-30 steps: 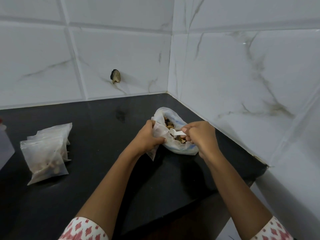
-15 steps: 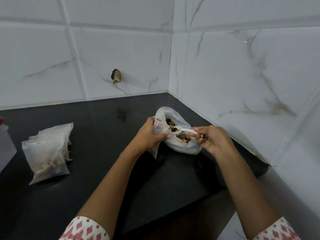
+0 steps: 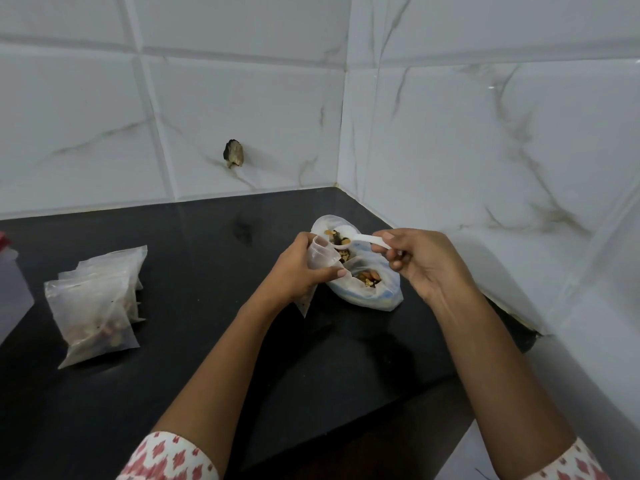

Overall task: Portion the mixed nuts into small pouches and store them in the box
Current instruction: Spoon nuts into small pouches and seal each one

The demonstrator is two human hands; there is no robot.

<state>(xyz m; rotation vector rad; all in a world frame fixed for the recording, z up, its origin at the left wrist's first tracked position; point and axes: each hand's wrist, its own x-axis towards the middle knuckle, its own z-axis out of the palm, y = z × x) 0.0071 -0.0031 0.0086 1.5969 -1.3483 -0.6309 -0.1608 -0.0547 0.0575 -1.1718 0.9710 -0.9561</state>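
Observation:
An open plastic bag of mixed nuts (image 3: 367, 292) lies on the black counter near the corner. My left hand (image 3: 298, 271) grips a small clear pouch (image 3: 320, 259) with its mouth held open, just left of the bag. My right hand (image 3: 419, 263) pinches the handle of a white plastic spoon (image 3: 349, 239). The spoon's bowl carries a few nuts and hovers over the bag, right beside the pouch's mouth. A pile of filled small pouches (image 3: 98, 306) rests on the counter at the left.
The black counter (image 3: 194, 358) runs into a tiled corner; its front edge drops off at the lower right. A translucent container (image 3: 12, 292) with a red part shows at the far left edge. A dark chip (image 3: 233, 153) marks the back wall tile.
My right hand drew back to the right and lifted the spoon out of the nuts with a load on it. The left hand kept holding the pouch open.

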